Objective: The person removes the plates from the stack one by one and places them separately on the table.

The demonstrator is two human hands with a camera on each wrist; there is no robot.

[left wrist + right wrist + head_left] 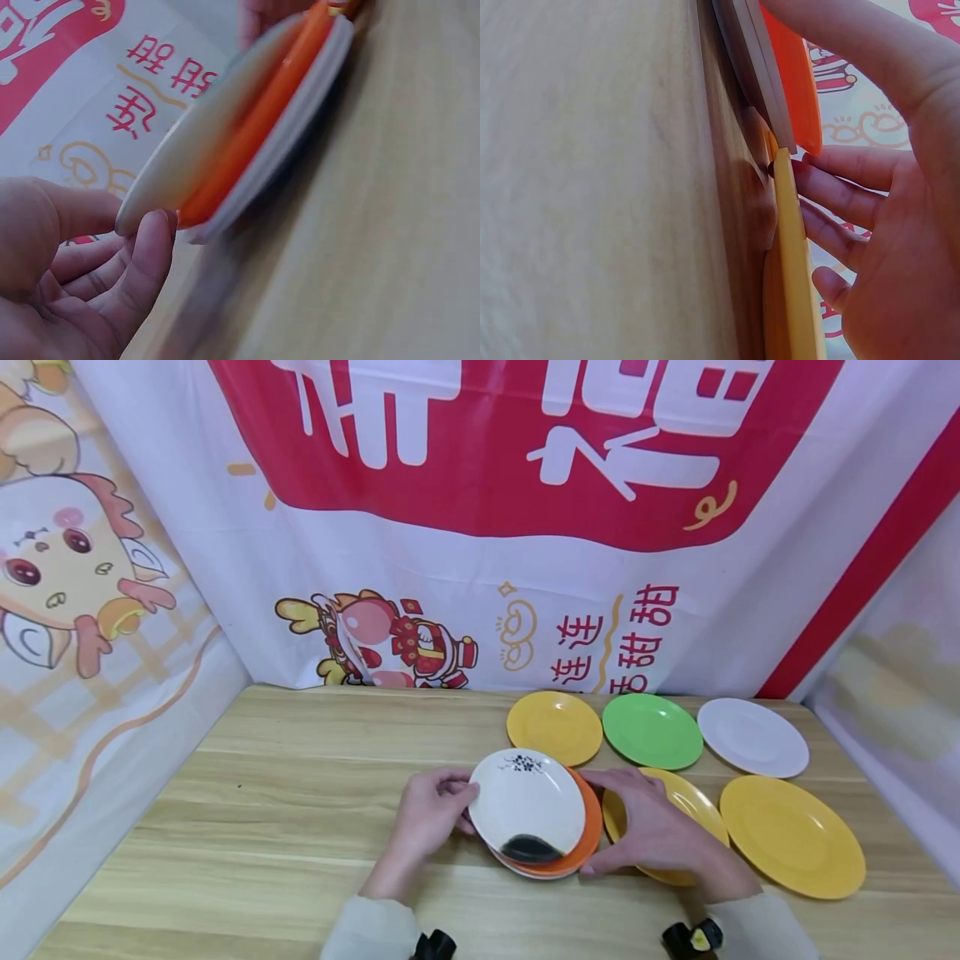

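A small white plate [527,810] with a dark floral sprig and a black patch sits tilted at the top of a stack. My left hand [435,810] pinches its left rim between thumb and fingers, as the left wrist view shows. Beneath it lie an orange plate [262,124] and, lower, white plates [289,135], whose rims show in the left wrist view. On the stack's right side, my right hand [648,822] has thumb and fingers spread, fingertips right at the orange plate's edge. That hand arches over a yellow plate [693,802].
Behind the stack lie another yellow plate [555,728], a green plate [652,731] and a plain white plate [753,737]. A further yellow plate [795,837] is at the right. The wooden table [247,827] meets a printed cloth backdrop [420,556] at its back edge.
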